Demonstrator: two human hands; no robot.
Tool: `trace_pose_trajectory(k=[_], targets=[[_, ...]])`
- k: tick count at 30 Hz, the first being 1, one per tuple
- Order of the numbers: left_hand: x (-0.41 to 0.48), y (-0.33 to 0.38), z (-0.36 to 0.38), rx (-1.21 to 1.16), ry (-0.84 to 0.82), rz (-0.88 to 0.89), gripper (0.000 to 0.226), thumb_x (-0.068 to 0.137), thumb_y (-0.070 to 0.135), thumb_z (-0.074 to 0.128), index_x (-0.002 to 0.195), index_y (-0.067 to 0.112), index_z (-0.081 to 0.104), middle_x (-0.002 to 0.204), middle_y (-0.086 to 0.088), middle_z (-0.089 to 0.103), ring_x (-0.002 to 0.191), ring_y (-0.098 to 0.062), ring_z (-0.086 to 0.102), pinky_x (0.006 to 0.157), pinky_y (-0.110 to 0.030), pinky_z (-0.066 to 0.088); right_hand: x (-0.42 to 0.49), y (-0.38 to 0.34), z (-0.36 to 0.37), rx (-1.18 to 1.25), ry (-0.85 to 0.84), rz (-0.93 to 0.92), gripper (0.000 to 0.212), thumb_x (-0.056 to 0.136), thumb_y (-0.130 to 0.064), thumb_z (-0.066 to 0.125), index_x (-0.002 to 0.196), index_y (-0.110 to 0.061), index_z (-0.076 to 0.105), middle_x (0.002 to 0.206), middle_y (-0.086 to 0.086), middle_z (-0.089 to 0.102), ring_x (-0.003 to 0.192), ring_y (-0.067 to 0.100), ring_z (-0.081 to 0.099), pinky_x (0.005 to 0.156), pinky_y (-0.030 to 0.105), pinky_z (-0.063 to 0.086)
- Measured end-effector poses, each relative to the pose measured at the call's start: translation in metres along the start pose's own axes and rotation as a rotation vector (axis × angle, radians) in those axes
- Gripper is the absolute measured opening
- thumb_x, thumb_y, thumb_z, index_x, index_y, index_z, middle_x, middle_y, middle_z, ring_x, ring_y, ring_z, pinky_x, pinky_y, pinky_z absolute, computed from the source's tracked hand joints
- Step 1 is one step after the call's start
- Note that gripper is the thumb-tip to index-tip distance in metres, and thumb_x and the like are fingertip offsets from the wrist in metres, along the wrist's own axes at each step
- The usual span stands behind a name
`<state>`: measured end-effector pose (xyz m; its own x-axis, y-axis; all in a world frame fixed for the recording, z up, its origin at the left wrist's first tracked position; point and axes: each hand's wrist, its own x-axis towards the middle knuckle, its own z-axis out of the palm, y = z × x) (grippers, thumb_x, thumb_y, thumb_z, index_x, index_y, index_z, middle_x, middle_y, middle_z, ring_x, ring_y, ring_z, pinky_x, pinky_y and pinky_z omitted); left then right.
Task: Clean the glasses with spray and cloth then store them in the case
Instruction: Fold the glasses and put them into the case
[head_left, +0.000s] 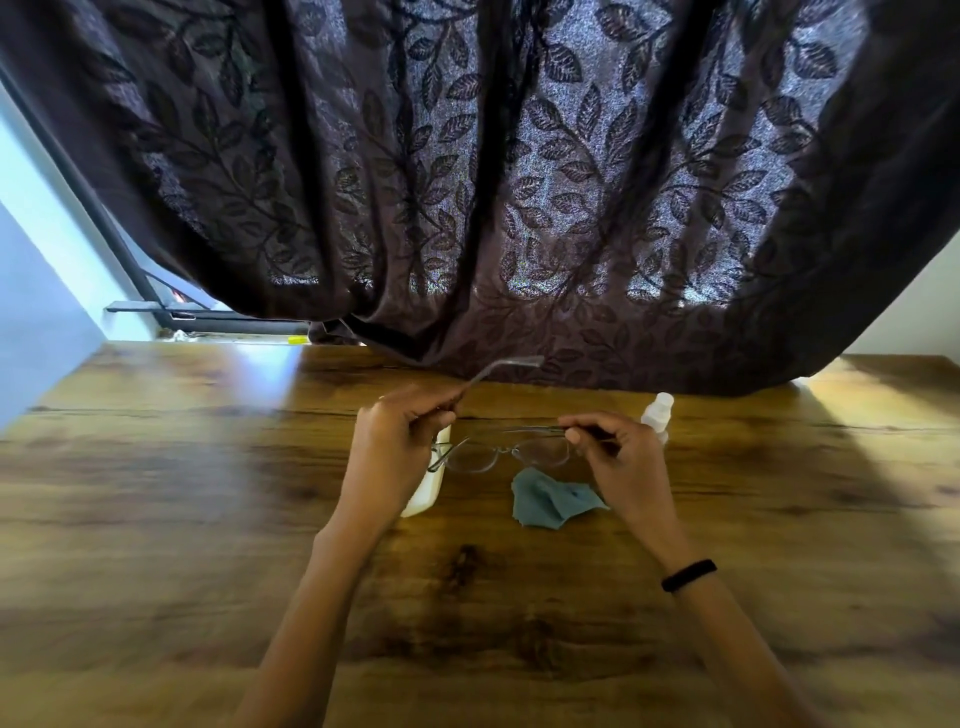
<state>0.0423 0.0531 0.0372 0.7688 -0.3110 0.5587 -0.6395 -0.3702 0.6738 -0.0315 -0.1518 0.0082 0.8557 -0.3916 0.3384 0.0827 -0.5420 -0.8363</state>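
Note:
Thin-framed glasses (506, 453) hang a little above the wooden table (208, 493), held between both hands. My left hand (397, 441) pinches the left temple arm, whose tip sticks up and away toward the curtain. My right hand (615, 454) pinches the other temple arm near the right lens. A crumpled teal cloth (550, 499) lies on the table just below the lenses. Behind my right hand a small clear spray bottle (658, 415) stands upright. A cream-white case (428, 491) lies under my left hand, mostly hidden by hand and wrist.
A dark leaf-patterned curtain (519, 182) hangs over the table's far edge, its hem resting on the wood. A window frame and light wall show at far left. A black band is on my right wrist (688, 575).

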Motion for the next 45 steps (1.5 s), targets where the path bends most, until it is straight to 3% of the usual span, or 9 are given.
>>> trace_pose_trajectory(k=[3,7,12,19,23,29,33,39,45], targets=[[-0.004,-0.002,0.006,0.122,-0.102,0.058,0.032,0.076,-0.008,0.064,0.101,0.012,0.07,0.096,0.001,0.071,0.088,0.003,0.056,0.075,0.004,0.034,0.0,-0.002,0.001,0.051,0.011,0.025,0.016,0.083,-0.008,0.063,0.097,-0.015,0.069,0.094,-0.004,0.069,0.081,0.001,0.063,0.075,0.015,0.052],[-0.011,-0.009,0.015,0.19,-0.277,0.051,0.029,0.081,-0.002,0.062,0.102,0.016,0.07,0.099,0.0,0.07,0.091,-0.011,0.06,0.074,-0.006,0.035,0.003,-0.005,0.002,0.065,0.018,0.01,0.016,0.082,-0.01,0.064,0.096,-0.016,0.07,0.095,-0.005,0.069,0.087,0.004,0.064,0.079,0.02,0.05],[-0.014,-0.012,0.013,0.131,-0.32,-0.092,0.031,0.08,0.0,0.065,0.105,0.019,0.068,0.092,0.016,0.061,0.076,0.016,0.05,0.068,0.004,0.037,0.005,-0.008,0.003,0.234,-0.03,0.023,0.015,0.084,-0.01,0.062,0.093,-0.02,0.069,0.087,-0.009,0.068,0.08,-0.004,0.062,0.071,0.01,0.049],[-0.018,-0.022,-0.002,-0.498,-0.394,-0.563,0.03,0.078,-0.01,0.062,0.104,0.005,0.064,0.095,-0.013,0.069,0.072,-0.002,0.066,0.06,-0.011,0.051,0.026,-0.02,0.015,0.653,-0.354,0.155,0.022,0.082,-0.017,0.058,0.1,-0.024,0.069,0.088,-0.001,0.068,0.079,0.01,0.063,0.069,0.021,0.055],[-0.024,-0.034,-0.009,-0.817,-0.297,-0.813,0.027,0.068,0.004,0.068,0.095,0.009,0.07,0.084,-0.009,0.074,0.07,-0.012,0.069,0.051,-0.016,0.052,0.051,-0.026,0.042,0.649,-0.398,0.208,0.019,0.085,-0.003,0.058,0.097,-0.015,0.066,0.088,0.005,0.063,0.078,0.012,0.06,0.066,0.018,0.054],[-0.035,-0.053,-0.017,-1.042,-0.041,-0.909,0.026,0.092,0.021,0.048,0.112,0.007,0.058,0.09,-0.013,0.073,0.067,-0.017,0.07,0.049,-0.021,0.055,0.082,-0.028,0.082,0.643,-0.461,0.432,0.01,0.084,0.0,0.059,0.09,-0.004,0.065,0.077,0.003,0.061,0.066,0.008,0.058,0.057,0.014,0.054],[-0.046,-0.063,-0.017,-1.116,0.067,-0.932,0.042,0.081,0.028,0.057,0.119,0.011,0.053,0.1,-0.011,0.072,0.079,-0.02,0.07,0.064,-0.03,0.059,0.094,-0.026,0.103,0.597,-0.483,0.531,0.009,0.082,0.001,0.062,0.076,-0.006,0.064,0.072,0.006,0.059,0.057,0.008,0.057,0.05,0.015,0.053],[-0.063,-0.062,0.001,-0.845,0.127,-0.804,0.088,0.063,0.001,0.074,0.135,0.028,0.032,0.125,-0.002,0.049,0.101,-0.019,0.058,0.067,-0.028,0.056,0.104,-0.016,0.125,0.502,-0.466,0.597,0.009,0.08,0.001,0.065,0.072,-0.003,0.062,0.069,0.008,0.058,0.045,0.004,0.058,0.046,0.014,0.052],[-0.067,-0.047,0.022,-0.23,0.085,-0.593,0.087,0.076,-0.004,0.068,0.143,0.023,0.02,0.139,-0.005,0.031,0.118,-0.019,0.046,0.089,-0.045,0.052,0.105,-0.009,0.132,0.378,-0.462,0.558,0.009,0.079,0.0,0.066,0.071,-0.002,0.062,0.067,0.01,0.058,0.045,0.005,0.056,0.043,0.012,0.048]])
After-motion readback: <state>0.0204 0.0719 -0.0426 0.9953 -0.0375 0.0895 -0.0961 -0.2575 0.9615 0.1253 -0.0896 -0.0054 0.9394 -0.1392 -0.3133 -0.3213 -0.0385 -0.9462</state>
